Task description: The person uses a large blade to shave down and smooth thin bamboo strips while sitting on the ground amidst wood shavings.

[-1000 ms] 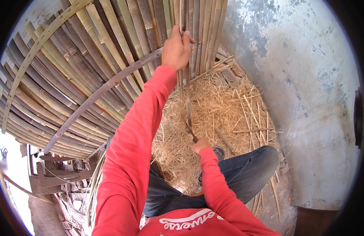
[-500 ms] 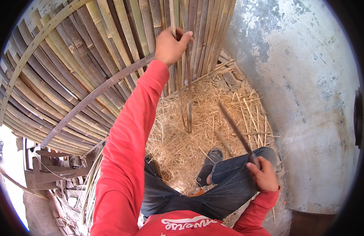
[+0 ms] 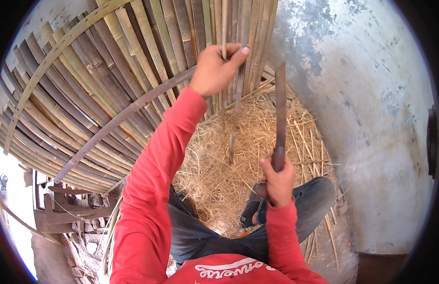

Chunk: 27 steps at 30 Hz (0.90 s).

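Long knife (image 3: 280,123) and two thin strips over a heap of shavings (image 3: 205,161)

Nearest are the legs in worn, dark denim (image 3: 310,203), folded at the near side of the heap; one dark shoe (image 3: 249,214) rests on its near edge. Above the right part of the heap, the right hand (image 3: 278,180) has its fingers closed firmly around the knife's dark, rounded handle. The blade is long, straight and dull brown, and it points away from the person.

Above the far side of the heap is the left hand (image 3: 219,68). Its fingers are curled around a pale, narrow strip (image 3: 224,28). A darker, flat strip (image 3: 236,111) passes by the thumb and runs down over the heap, its lower end blurred; whether the thumb presses it, I cannot tell.

The heap itself is dry, curly and straw-coloured. Beyond it, and to its left, stands a panel of split bamboo slats (image 3: 148,52), smooth and jointed, crossed by flat bands (image 3: 124,111). To its right rises a bluish-grey wall (image 3: 366,132), stained and peeling.
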Each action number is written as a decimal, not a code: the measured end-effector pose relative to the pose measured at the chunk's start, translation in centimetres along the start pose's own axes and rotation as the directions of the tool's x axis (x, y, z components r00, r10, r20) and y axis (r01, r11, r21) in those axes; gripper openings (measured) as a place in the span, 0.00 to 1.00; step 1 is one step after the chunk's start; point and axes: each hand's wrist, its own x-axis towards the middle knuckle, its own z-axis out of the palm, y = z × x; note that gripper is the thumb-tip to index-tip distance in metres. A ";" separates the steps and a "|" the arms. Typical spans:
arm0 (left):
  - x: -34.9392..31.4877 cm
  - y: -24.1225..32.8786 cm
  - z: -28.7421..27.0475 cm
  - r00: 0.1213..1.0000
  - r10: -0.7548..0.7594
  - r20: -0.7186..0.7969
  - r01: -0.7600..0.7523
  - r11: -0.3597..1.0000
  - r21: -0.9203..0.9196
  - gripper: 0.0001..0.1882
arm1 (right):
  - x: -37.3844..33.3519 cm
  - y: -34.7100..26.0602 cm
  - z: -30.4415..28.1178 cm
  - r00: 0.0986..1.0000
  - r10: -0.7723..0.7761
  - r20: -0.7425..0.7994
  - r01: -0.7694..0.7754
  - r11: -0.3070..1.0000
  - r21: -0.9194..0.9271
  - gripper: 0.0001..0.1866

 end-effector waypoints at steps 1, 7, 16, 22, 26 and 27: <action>-0.4 0.6 0.5 1.000 0.002 0.003 -0.002 1.000 0.002 0.18 | 1.0 0.3 1.9 0.996 -0.080 -0.026 0.081 0.996 0.026 0.18; -2.8 3.3 2.9 0.992 0.069 0.110 -0.059 0.994 -0.091 0.17 | 6.7 1.3 7.7 0.934 -0.307 -0.182 0.285 0.948 -0.138 0.23; -4.1 -5.4 -6.1 0.778 0.202 -0.594 0.169 0.844 0.508 0.29 | 8.6 1.7 5.9 0.931 -0.305 -0.202 0.294 0.952 -0.084 0.14; -5.9 0.9 -1.8 0.613 0.541 -0.575 -0.011 0.735 0.678 0.37 | 9.4 1.0 4.3 0.967 -0.231 -0.111 0.241 0.967 0.087 0.14; -5.2 4.3 1.6 0.975 0.204 -0.090 -0.199 0.978 0.065 0.34 | 9.5 1.6 5.8 0.980 -0.195 0.033 0.187 0.967 0.175 0.15; -4.7 4.1 2.5 0.983 0.181 0.042 -0.179 0.983 -0.050 0.30 | 9.5 1.6 6.1 0.980 -0.178 0.087 0.159 0.968 0.197 0.15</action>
